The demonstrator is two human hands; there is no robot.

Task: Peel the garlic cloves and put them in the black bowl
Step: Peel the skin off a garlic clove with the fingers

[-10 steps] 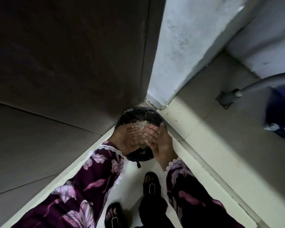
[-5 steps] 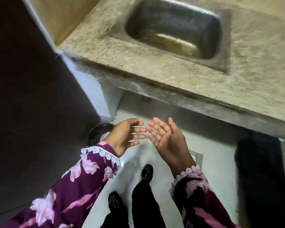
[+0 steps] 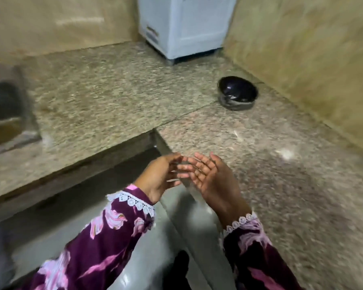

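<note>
Granite counter, white appliance, sink

The surface looks like speckled polished stone, brown and grey. The bowl is glossy black (plastic or glazed, cannot tell). The sleeves are soft printed cloth edged with white lace. The sink looks like dull metal, the walls matt beige.
</note>
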